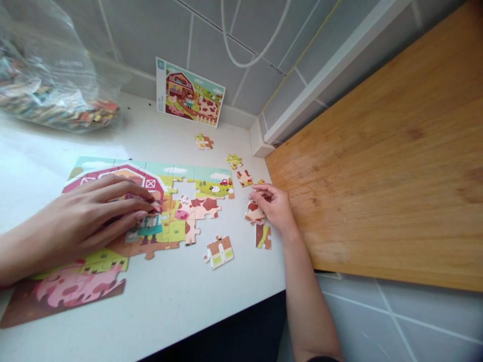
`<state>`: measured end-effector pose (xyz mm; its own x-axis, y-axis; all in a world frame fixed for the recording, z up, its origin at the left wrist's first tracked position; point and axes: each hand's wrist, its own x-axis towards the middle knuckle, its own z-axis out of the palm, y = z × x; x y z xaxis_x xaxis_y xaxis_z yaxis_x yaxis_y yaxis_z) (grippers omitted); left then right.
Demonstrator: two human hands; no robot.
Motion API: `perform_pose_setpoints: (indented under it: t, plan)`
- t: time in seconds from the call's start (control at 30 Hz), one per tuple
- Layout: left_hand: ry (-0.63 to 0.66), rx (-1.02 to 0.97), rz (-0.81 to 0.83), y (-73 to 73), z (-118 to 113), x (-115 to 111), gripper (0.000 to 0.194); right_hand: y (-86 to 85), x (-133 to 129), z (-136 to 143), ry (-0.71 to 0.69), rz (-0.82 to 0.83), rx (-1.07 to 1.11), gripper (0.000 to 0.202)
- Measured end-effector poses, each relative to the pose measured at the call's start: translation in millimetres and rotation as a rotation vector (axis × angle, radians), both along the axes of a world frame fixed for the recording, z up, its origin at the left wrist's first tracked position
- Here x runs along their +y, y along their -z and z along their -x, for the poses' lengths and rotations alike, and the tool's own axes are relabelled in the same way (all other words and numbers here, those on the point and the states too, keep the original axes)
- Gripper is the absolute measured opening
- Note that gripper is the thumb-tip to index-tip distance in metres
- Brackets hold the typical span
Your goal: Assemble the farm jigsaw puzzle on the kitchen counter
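Note:
A partly joined farm puzzle (173, 171) lies on the white table, with a gap beside the cow's head. My left hand (103, 213) rests flat over its barn area, fingers spread. At the table's right side, my right hand (272, 203) has thumb and fingertips pinched together at a brown-spotted piece (255, 213); whether it grips that piece is hidden. Just below is a brown and green piece (263, 236). Another spotted piece (244, 178) and a green piece (234, 161) lie above. A fence piece (220, 252) sits below the cow.
A picture card (191, 93) leans on the tiled wall behind the table (181, 301). One loose piece (204, 141) lies before it. At the back left is a clear bag (56, 95) of pieces. A wooden board (385, 151) stands at the right, and a white cable hangs above.

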<state>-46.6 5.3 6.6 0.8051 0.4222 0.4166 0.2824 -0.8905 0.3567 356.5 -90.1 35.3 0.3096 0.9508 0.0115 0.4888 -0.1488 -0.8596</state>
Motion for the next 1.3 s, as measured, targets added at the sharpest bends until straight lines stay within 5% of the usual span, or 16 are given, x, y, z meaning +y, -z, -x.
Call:
perform_pose_setpoints:
  t: [0.17, 0.43, 0.7, 0.93, 1.13, 1.3]
  plan:
    - [0.000, -0.002, -0.034, 1.1, 1, 0, 0.028, 2.6, 3, -6, 0.111, -0.130, -0.157, 0.029]
    - [0.025, 0.005, -0.094, 5.7, 1, -1, 0.024, 11.2, 7, 1, 0.030, -0.142, -0.395, 0.028]
    - [-0.017, 0.023, -0.011, -0.7, 0, -5, 0.028, 4.7, 33, 9, 0.035, 0.075, -0.727, 0.059]
    - [-0.004, 0.010, 0.036, -3.7, -1, -6, 0.023, 0.9, 46, -2, 0.008, 0.127, -0.575, 0.048]
    - [-0.018, -0.018, 0.071, -1.9, -3, -6, 0.025, -8.4, 26, -9, 0.050, -0.046, -0.467, 0.050]
    - [-0.038, -0.015, 0.106, -0.3, -3, -5, 0.026, -21.5, 9, 9, -0.262, -0.092, -0.186, 0.051]
